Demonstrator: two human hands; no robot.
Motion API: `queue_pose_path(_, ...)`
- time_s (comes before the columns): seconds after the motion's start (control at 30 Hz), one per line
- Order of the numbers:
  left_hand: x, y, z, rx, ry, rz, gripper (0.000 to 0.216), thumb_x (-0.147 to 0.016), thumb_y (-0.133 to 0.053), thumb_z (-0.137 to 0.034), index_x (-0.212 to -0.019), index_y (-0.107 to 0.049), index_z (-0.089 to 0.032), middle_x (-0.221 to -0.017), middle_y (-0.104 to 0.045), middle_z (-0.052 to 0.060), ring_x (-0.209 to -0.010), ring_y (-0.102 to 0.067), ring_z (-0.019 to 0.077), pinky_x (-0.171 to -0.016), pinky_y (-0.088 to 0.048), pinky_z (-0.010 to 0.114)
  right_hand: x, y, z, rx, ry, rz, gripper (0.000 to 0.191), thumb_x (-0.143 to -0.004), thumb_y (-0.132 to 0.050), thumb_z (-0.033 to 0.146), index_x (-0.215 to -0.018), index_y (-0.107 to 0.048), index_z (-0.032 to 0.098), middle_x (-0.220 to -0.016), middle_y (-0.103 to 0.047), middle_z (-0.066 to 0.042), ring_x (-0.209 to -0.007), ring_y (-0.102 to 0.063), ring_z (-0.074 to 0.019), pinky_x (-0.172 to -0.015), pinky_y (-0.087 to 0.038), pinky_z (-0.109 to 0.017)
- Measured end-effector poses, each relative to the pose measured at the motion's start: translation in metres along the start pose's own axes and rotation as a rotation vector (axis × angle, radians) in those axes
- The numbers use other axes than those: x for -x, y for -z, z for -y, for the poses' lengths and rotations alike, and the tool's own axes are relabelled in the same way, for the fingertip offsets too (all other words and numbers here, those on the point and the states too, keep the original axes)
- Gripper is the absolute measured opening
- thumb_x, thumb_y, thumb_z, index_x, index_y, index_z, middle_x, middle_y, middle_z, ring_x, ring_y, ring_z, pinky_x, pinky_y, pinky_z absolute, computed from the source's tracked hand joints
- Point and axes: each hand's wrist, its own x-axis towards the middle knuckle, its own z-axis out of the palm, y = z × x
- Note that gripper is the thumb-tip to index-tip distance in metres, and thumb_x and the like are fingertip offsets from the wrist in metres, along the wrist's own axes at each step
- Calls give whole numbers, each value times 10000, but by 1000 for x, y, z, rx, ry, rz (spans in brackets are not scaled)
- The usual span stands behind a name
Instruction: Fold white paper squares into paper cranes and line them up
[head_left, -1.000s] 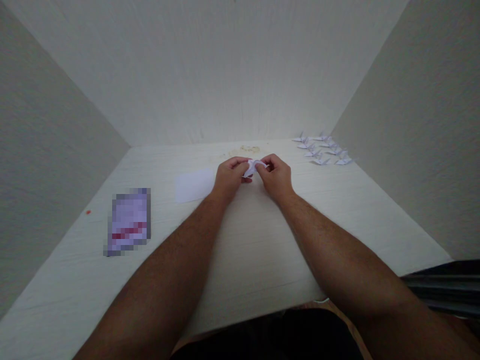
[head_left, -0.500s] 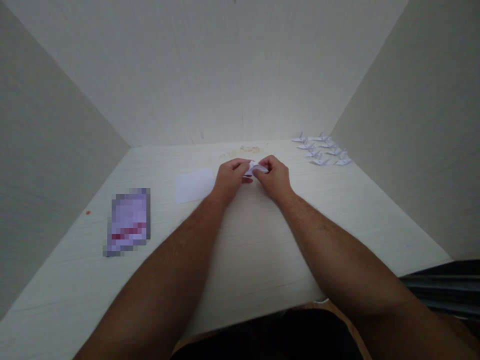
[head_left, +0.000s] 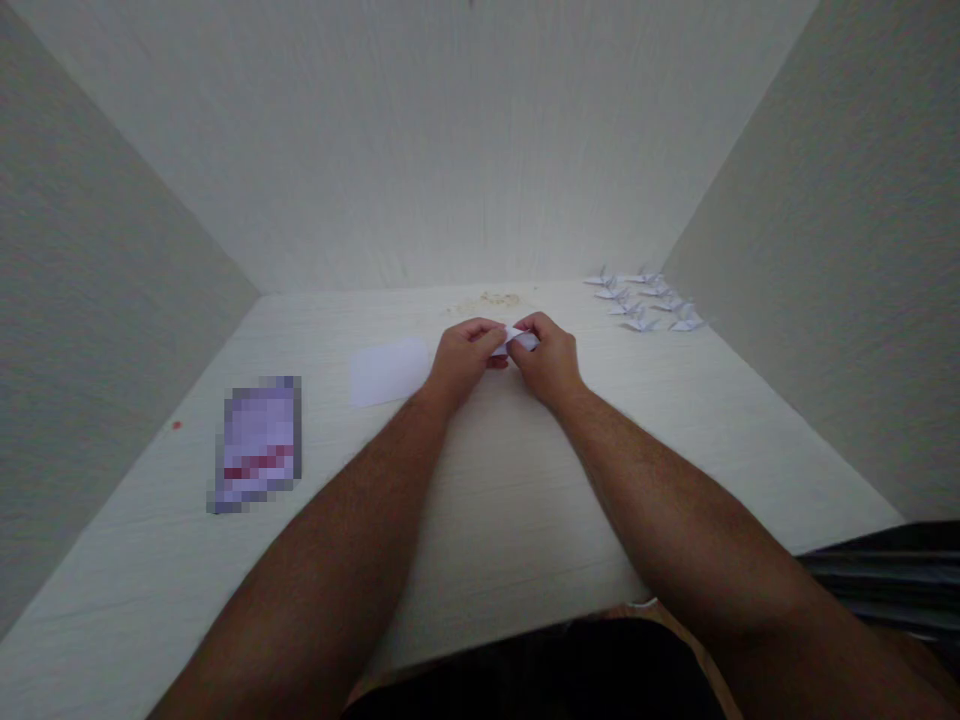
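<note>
Between my hands, above the far middle of the table, is a small piece of folded white paper point(head_left: 514, 334). My left hand point(head_left: 466, 358) is closed on its left side, with the thumb on top and fingers beneath. My right hand point(head_left: 547, 354) pinches the right side between thumb and index finger. Parts of the paper are hidden by the fingers, so its full shape cannot be made out. Just left of my left hand lies a flat stack or sheet of white paper point(head_left: 388, 371).
Several folded white paper cranes point(head_left: 640, 325) stand at the back right by the wall. A pixelated purple item with a red band point(head_left: 259, 430) lies at the left, near a small red spot point(head_left: 177, 425). Pale walls enclose the white table point(head_left: 517, 520) on three sides.
The folded paper has shifted in my fingers, and a flatter, pointed white flap now shows between the thumbs. Both hands stay in nearly the same place.
</note>
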Motion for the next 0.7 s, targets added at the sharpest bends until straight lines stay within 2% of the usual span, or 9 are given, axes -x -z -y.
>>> queue_pose_path(0.1,1,-1,-2,-25,0,-12,205,-710,-744,-314,-776,-694,-126,-732,-665,30,-608,-606,107,-581,-563,250,-1,0,0,20,14,-3,95,-783,-619,261,-868,-630,220,-769,-666,6,-685,-577,-156,-662,-414,-293)
queue_pose_path(0.3,-1,-1,-1,-20,-5,-69,202,-690,-736,-314,-739,-681,-125,-740,-652,31,-623,-592,107,-563,-542,236,-3,0,-1,-16,-84,-3,79,-782,-606,235,-855,-631,221,-700,-654,15,-654,-604,-159,-662,-455,-298)
queue_pose_path(0.43,-3,1,1,-6,0,-78,210,-676,-744,-317,-735,-683,-125,-744,-652,33,-615,-584,101,-558,-527,230,-3,0,-2,-19,-89,-7,77,-776,-599,216,-841,-638,225,-669,-640,20,-638,-608,-161,-642,-465,-298)
queue_pose_path(0.7,-3,1,-1,-5,10,-86,185,-671,-728,-297,-720,-697,-121,-694,-643,28,-563,-567,94,-511,-475,213,-4,-4,-8,-111,-93,-23,150,-786,-527,162,-858,-643,227,-681,-668,16,-623,-624,-155,-616,-488,-293)
